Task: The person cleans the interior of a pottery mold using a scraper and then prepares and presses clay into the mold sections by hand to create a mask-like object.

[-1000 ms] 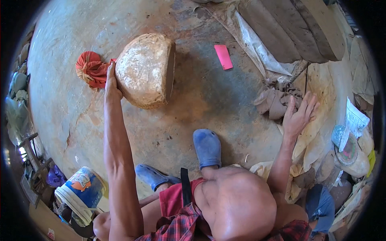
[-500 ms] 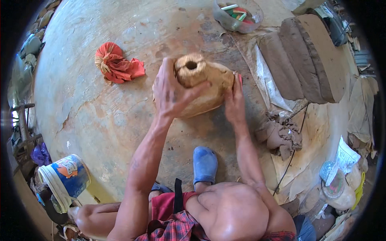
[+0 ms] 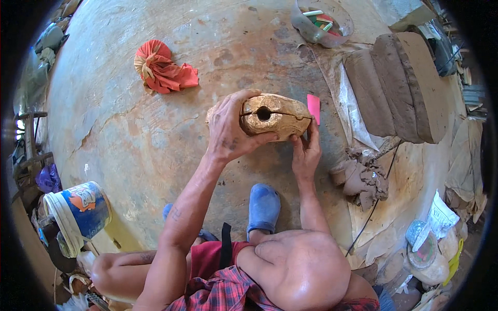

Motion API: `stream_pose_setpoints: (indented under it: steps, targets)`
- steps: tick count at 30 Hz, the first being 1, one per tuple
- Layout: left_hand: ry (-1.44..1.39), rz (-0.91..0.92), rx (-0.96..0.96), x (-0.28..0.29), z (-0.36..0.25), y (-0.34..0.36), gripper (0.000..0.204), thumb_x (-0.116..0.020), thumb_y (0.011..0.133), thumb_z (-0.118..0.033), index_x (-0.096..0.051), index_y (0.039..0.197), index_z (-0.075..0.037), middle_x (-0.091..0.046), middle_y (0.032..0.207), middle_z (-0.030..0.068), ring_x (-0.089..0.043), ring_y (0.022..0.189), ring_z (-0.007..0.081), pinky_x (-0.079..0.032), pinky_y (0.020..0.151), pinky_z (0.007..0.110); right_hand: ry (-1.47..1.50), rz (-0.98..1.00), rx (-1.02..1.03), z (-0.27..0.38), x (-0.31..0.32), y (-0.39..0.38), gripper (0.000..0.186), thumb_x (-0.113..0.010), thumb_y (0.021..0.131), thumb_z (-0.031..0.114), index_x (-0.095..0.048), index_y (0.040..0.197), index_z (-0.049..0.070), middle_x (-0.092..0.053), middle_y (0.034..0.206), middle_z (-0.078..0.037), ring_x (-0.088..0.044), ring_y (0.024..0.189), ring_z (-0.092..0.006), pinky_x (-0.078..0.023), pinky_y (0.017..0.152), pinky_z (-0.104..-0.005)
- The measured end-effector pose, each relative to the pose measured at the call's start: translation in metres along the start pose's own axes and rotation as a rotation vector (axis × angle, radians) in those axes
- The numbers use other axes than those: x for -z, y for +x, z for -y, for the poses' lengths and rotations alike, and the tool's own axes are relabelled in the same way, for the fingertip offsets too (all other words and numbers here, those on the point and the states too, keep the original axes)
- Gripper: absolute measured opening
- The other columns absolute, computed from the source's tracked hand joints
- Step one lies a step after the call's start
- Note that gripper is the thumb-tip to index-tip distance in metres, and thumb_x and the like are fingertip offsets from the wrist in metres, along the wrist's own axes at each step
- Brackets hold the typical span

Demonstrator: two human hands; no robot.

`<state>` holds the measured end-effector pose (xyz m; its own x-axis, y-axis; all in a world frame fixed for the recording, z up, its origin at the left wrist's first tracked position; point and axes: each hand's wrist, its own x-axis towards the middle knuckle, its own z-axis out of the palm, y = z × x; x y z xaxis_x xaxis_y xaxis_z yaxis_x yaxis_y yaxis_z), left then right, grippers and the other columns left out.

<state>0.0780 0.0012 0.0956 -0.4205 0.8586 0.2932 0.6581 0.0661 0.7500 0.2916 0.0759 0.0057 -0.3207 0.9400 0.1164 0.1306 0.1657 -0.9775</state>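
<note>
A tan two-part mould (image 3: 282, 116), with a seam along its top and a round dark hole, is held up between my hands above the floor. My left hand (image 3: 227, 124) grips its left end, fingers over the far side and thumb along the near side. At the right end my right hand (image 3: 307, 150) closes on it with thumb and fingertips. Just past those fingertips shows a flat pink piece (image 3: 314, 108); whether the hand holds it I cannot tell. The mould's underside is hidden.
A knotted red-orange cloth (image 3: 166, 67) lies at far left. Clay slabs (image 3: 381, 88) rest on sheeting at right, near a torn clay lump (image 3: 360, 179). A clear bowl (image 3: 314, 33) with small sticks stands far right. A blue-and-white bucket (image 3: 85, 210) lies tipped at near left.
The mould has been turned so its seam and hole now face up toward me, and it sits a little nearer. Both hands keep hold of it. More of the pink piece shows.
</note>
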Motion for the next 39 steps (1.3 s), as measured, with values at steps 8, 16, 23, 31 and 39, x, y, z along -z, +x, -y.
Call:
stream_pose_setpoints:
  steps: [8,16,23,31,39]
  targets:
    - [-0.014,-0.001,-0.072,0.002,0.005,0.000,0.099,-0.098,0.060,-0.055,-0.061,0.139,-0.008,-0.072,0.130,0.0125,-0.066,0.125,0.0341,-0.048,0.107,0.050,-0.419,-0.078,-0.078,0.028,0.041,-0.007,0.025,-0.081,0.095,0.018,-0.076,0.109,-0.002,-0.076,0.118,-0.018,-0.074,0.106,-0.0264,-0.057,0.090,-0.0369]
    - [0.077,-0.179,-0.024,-0.007,-0.001,-0.006,0.096,-0.097,0.058,-0.063,-0.065,0.128,-0.005,-0.073,0.120,0.0124,-0.070,0.115,0.0332,-0.045,0.107,0.050,-1.467,-0.208,0.225,0.061,0.176,-0.001,0.050,-0.075,0.098,0.028,-0.066,0.137,-0.002,-0.066,0.139,-0.024,-0.062,0.128,-0.0416,-0.048,0.112,-0.0485]
    - [0.033,-0.216,-0.045,-0.011,-0.003,-0.002,0.087,-0.095,0.062,-0.062,-0.067,0.123,-0.006,-0.074,0.117,0.0118,-0.070,0.111,0.0325,-0.047,0.102,0.047,-1.472,-0.010,-0.154,0.032,0.299,-0.067,0.058,-0.076,0.094,0.030,-0.064,0.142,-0.001,-0.064,0.141,-0.026,-0.060,0.130,-0.0420,-0.040,0.117,-0.0500]
    - [0.002,-0.184,-0.050,-0.011,0.000,-0.002,0.081,-0.095,0.065,-0.059,-0.069,0.121,-0.007,-0.073,0.113,0.0089,-0.068,0.104,0.0312,-0.049,0.096,0.047,-1.746,0.191,-0.247,0.042,0.303,-0.017,0.036,-0.080,0.084,0.030,-0.077,0.108,0.003,-0.074,0.107,-0.026,-0.068,0.104,-0.0442,-0.053,0.090,-0.0541]
    - [0.112,-0.160,-0.038,-0.018,0.000,-0.003,0.084,-0.097,0.063,-0.056,-0.069,0.126,-0.008,-0.074,0.115,0.0072,-0.069,0.111,0.0308,-0.050,0.098,0.047,-1.808,0.160,-0.278,0.049,0.297,-0.009,0.026,-0.082,0.081,0.022,-0.075,0.096,0.001,-0.075,0.093,-0.023,-0.073,0.090,-0.0396,-0.057,0.078,-0.0500]
